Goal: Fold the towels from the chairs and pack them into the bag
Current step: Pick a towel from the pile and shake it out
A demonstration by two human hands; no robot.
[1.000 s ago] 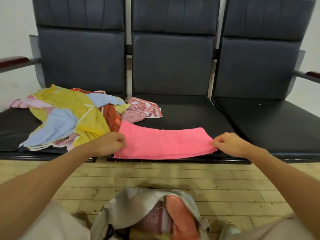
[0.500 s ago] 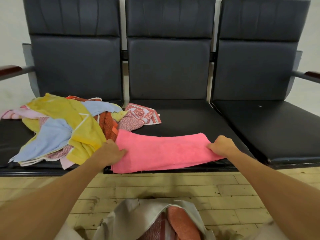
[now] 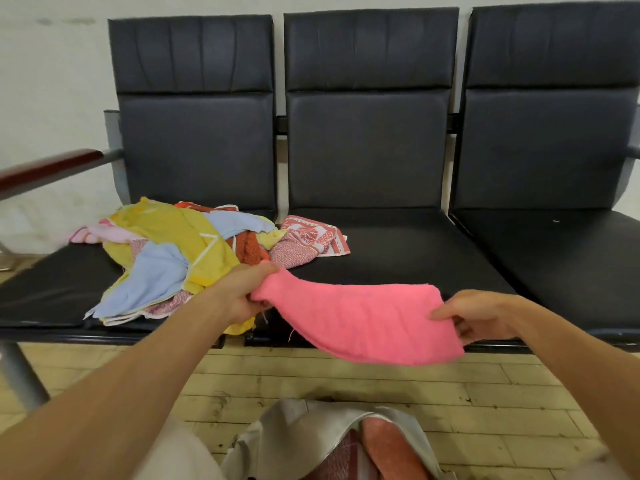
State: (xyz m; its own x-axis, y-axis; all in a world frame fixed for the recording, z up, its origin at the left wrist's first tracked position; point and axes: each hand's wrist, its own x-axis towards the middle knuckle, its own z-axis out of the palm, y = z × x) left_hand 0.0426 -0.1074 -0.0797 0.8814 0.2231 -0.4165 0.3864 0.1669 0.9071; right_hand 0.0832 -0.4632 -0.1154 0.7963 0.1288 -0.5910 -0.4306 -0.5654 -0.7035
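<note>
Two ends of the pink terry towel (image 3: 356, 320) are gripped: left hand (image 3: 242, 292) clenched on one, right hand (image 3: 481, 315) pinching the other, above the black padded chair seat (image 3: 398, 258).

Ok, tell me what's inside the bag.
The open grey bag holds a salmon-orange towel beside a red patterned towel. Anything beneath them is covered, and the frame cuts off the bag's bottom.
</note>
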